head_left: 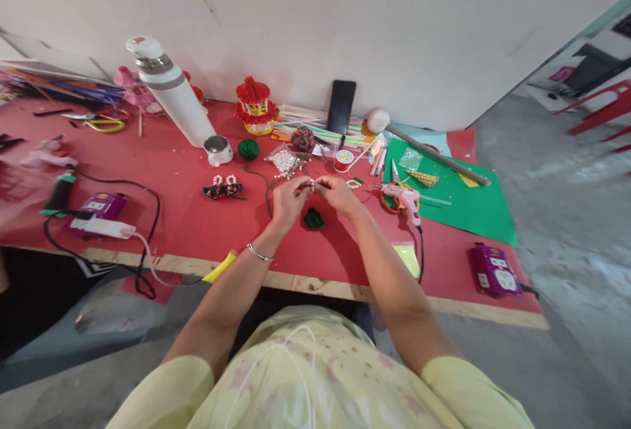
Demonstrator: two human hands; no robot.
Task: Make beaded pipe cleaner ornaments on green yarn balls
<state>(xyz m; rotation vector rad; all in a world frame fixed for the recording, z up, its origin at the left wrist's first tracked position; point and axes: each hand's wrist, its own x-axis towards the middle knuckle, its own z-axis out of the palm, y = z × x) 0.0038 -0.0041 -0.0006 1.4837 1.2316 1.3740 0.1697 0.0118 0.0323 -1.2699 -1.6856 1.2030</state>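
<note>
My left hand (292, 200) and my right hand (336, 192) meet above the red tabletop, fingertips pinched. Between them is a short string of white beads (312, 185), held by both; its finer make-up is too small to tell. Just below lies a small dark green yarn piece (313, 219). Behind my hands are a heap of loose white beads (283, 159) on clear plastic, a multicoloured yarn ball (302, 139) and a spool of red thread (344, 160). A green yarn ball (248, 148) trails a strand toward my left hand. Further left sit dark yarn pieces with white bead loops (223, 188).
A white flask (172, 94) and metal cup (218, 150) stand at the left. A phone (341, 107) leans on the wall. Pink glue gun (403, 200) and green sheet (473, 209) lie right. Purple power strips (494, 271) and cables sit near the table's front edge.
</note>
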